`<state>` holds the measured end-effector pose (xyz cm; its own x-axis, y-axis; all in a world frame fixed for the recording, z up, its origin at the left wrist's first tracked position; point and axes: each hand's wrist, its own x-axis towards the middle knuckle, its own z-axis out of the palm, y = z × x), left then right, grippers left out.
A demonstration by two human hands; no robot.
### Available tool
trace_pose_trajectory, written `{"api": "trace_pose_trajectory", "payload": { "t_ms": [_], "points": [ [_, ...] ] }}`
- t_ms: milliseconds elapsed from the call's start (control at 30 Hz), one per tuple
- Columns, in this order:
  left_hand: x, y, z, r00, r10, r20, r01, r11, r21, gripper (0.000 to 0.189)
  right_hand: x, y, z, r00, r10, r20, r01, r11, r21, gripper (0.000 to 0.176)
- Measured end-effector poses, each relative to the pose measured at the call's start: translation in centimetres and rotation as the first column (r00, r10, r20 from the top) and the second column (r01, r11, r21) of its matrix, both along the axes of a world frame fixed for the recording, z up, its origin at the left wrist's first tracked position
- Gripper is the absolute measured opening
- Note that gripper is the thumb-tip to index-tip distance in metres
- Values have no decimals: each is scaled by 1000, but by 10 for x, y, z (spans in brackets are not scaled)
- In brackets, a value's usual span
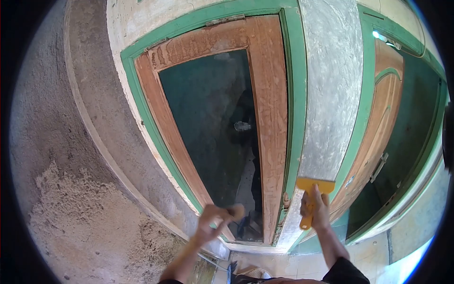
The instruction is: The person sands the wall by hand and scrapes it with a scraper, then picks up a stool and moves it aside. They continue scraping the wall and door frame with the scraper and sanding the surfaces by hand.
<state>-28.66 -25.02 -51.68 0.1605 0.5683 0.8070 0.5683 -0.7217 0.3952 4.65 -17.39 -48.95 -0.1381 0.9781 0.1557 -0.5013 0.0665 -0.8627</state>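
Note:
My right hand (320,210) is wrapped round the handle of a yellow wide-bladed scraper (315,183). The scraper's blade edge lies against the lower part of the grey, smeared wall strip (331,94) between two green frames. To the left, my left hand (212,222) is raised in front of the lower part of a wooden-framed glass panel (213,109). Its fingers are curled round a small brownish object (236,211), blurred and too unclear to name.
A green frame (295,109) borders the glass panel. At right stands a wooden door (378,123) with a metal handle (379,167), beside a dark opening. Rough, patchy wall (85,222) fills the left side. Pale floor tiles (283,267) show at the bottom.

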Motion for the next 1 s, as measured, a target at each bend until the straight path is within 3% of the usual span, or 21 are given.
{"api": "trace_pose_trajectory", "payload": {
  "t_ms": [67, 133, 167, 200, 267, 333, 367, 400, 467, 533, 633, 767, 867, 967, 1000],
  "points": [
    [-27, 10, 43, 995, 60, -78, -57, 998, 39, 21, 18, 24, -1, 989, -35, 146, -3, 968, 251, 28],
    [-43, 12, 106, 961, 195, -195, -176, 978, 110, 23, 23, 35, 20, 965, -215, 151, 109, 850, 515, 42],
    [-54, 20, 135, 941, 240, -239, -183, 954, 239, 25, 24, 41, 36, 875, -427, 227, 191, 737, 649, 46],
    [-58, 23, 172, 861, 399, -314, -251, 872, 421, 26, 24, 48, 54, 739, -623, 257, 232, 593, 771, 52],
    [-66, 41, 238, 891, 403, -209, -229, 797, 559, 18, 26, 67, 92, 340, -940, 20, 135, 70, 988, 57],
    [-89, 63, 297, 791, 578, -198, -271, 622, 735, 15, 23, 73, 114, 319, -946, 55, 202, 125, 971, 71],
    [-95, 74, 323, 765, 623, -162, -326, 591, 737, 12, 24, 80, 123, 324, -944, 58, 206, 130, 970, 71],
    [-99, 85, 346, 734, 667, -127, -379, 558, 738, 10, 26, 89, 130, 283, -959, 28, 206, 89, 974, 70],
    [-103, 107, 390, 726, 670, -155, -242, 461, 854, 11, 21, 105, 146, 253, -967, -5, 209, 49, 977, 69],
    [-111, 129, 422, 692, 719, -61, -284, 349, 893, 18, 14, 120, 161, 166, -947, -275, 253, -228, 940, 81],
    [-113, 149, 454, 614, 787, 54, -425, 272, 863, 17, 9, 131, 168, 98, -961, -259, 277, -224, 934, 83],
    [-99, 166, 458, 558, 821, 122, -504, 218, 836, 21, 4, 142, 167, 10, -958, -288, 285, -274, 919, 81],
    [-99, 172, 455, 556, 819, 146, -610, 283, 740, 26, 0, 144, 165, -16, -946, -324, 263, -317, 911, 79],
    [-111, 162, 454, 482, 873, 77, -567, 244, 787, 32, 0, 146, 164, -25, -939, -344, 256, -339, 905, 81],
    [-136, 160, 461, 456, 890, -4, -583, 302, 754, 35, 1, 147, 163, -34, -938, -344, 251, -341, 906, 83]
  ]
}}
